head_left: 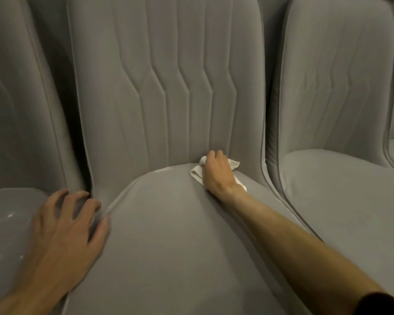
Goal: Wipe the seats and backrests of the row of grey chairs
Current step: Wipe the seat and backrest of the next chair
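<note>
1. Left chair (7, 223), left edge of the frame: a grey upholstered seat and backrest, only partly in view. Pale glossy streaks cross the seat; whether they are moisture or sheen cannot be told.
2. Left hand (64, 233), lower left: the fingers are spread wide and slightly bent and hold nothing. They rest across the gap where the left chair meets the middle chair. The fingertips are blurred. The hand is judged to serve as a brace.
3. Middle chair, centre: the seat (164, 235) fills the lower centre, and the backrest (168, 76), stitched in vertical channels, rises above it. The padding looks soft and yielding, so firm pressure would probably sink in. Flat, even strokes are judged to suit it, with extra care along the stitched channels.
4. Cloth (197, 173), right of centre, lying on the seat at the crease where the seat meets the backrest: small, white and crumpled. Most of it is under the hand, with corners showing on either side. It is judged light and limp, with no shape of its own. It is best held bunched beneath the palm, so that it neither slips free nor rolls up on the fabric.
5. Right hand (216, 173), right of centre: the fingers curl down over the cloth and press it toward the crease. The forearm runs to the lower right corner, where a dark sleeve shows.
6. Right chair (339, 189), right of the frame: the same upholstery, with neither hand on it.
</note>
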